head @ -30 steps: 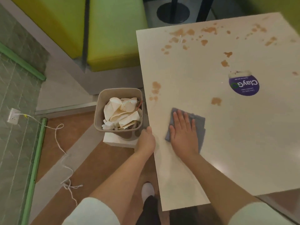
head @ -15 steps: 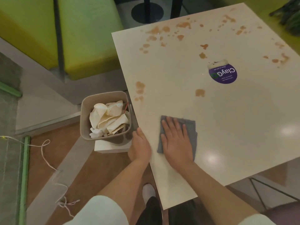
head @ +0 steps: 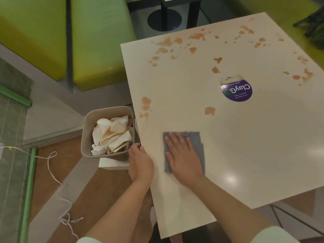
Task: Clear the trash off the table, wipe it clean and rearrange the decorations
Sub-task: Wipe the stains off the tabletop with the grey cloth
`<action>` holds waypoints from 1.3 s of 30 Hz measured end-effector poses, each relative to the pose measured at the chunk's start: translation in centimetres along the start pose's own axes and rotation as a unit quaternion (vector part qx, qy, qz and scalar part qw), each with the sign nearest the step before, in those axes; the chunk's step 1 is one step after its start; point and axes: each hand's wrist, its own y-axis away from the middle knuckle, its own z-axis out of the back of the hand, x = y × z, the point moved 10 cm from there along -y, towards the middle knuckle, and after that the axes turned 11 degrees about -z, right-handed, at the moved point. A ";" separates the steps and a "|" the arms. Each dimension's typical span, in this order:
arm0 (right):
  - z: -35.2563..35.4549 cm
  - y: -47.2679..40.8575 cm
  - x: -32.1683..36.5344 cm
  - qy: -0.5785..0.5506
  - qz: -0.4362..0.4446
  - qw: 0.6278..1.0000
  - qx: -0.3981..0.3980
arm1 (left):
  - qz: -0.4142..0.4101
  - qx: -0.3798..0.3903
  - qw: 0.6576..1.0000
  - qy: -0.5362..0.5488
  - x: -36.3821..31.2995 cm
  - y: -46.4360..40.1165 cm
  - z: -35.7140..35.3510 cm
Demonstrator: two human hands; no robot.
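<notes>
A cream square table [head: 245, 146] carries several brown stains [head: 209, 111] over its far half and near its left edge. My right hand [head: 184, 155] lies flat with straight fingers on a grey cloth [head: 197, 137], pressing it to the table near the left edge. My left hand [head: 140, 162] grips the table's left edge, fingers curled under it. A beige bin [head: 87, 137] full of crumpled paper trash [head: 112, 135] stands on the floor just left of that hand. A round purple sticker [head: 236, 92] is stuck to the tabletop.
Green bench seats [head: 98, 41] stand beyond the bin. A white cord [head: 52, 172] trails over the brown floor at the left. A black table pedestal [head: 164, 20] is at the top. A white block [head: 114, 164] sits under the bin.
The view has shifted, so the table now sits further right and lower in the frame. My right hand and the cloth stay near the left edge; my left hand keeps its grip.
</notes>
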 end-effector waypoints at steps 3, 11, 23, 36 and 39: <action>0.8 0.8 -1.8 0.002 0.122 0.992 0.018 | 0.019 -0.045 0.999 0.010 -0.8 -0.1 0.5; 4.3 -5.1 -14.0 -0.009 -0.131 0.990 -0.053 | -0.093 -0.093 0.989 -0.065 -8.8 -0.7 -1.2; 5.6 -11.0 -20.5 0.022 -0.048 0.999 -0.013 | -0.228 -0.047 0.948 -0.216 -14.8 -3.3 -7.4; 5.2 -13.1 -16.4 0.012 0.048 0.999 0.001 | -0.224 -0.084 0.940 -0.242 -15.0 -3.2 -7.9; 5.8 -15.3 -17.9 0.006 -0.051 0.998 -0.030 | -0.219 -0.077 0.942 -0.243 -14.8 -3.1 -8.1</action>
